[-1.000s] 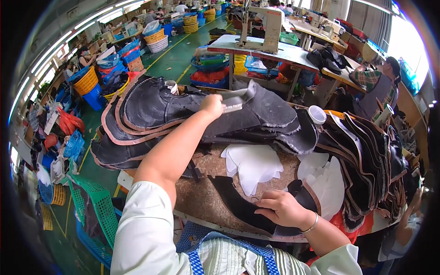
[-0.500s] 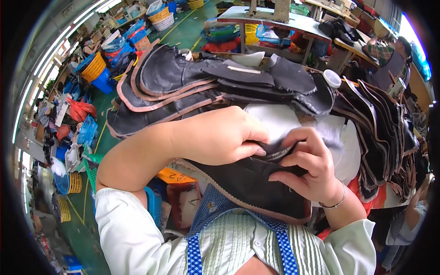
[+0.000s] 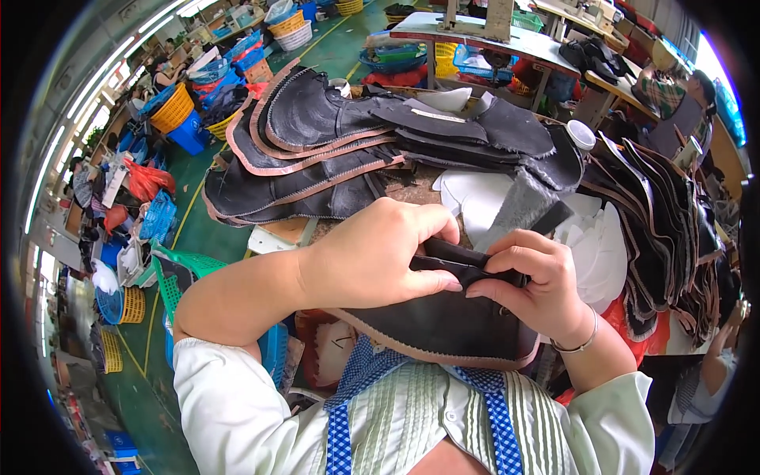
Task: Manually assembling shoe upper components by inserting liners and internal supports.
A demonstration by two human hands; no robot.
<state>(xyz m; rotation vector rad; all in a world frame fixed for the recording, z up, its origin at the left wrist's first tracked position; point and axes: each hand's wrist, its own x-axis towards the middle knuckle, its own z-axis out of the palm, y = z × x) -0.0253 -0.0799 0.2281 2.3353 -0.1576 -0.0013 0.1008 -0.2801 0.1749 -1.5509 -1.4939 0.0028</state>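
Between thumb and fingers, my left hand (image 3: 376,257) and right hand (image 3: 534,281) both pinch the upper edge of the black piece (image 3: 439,324), which hangs just in front of my apron (image 3: 366,370). If one pinch loosens or pulls harder than the other, the layers gathered there could slip out of line or crease, and my fingers, covering part of that edge, might hide it from me.

Left hand (image 3: 380,253) and right hand (image 3: 538,281) covered part of the black piece (image 3: 443,321); its upper edge was mostly lost behind them. Grey strip (image 3: 516,207) hid some white sheets (image 3: 469,194). Machine (image 3: 479,28) on far counter (image 3: 546,49) was cut off above. Distant person (image 3: 164,74): handwork was too small to tell.
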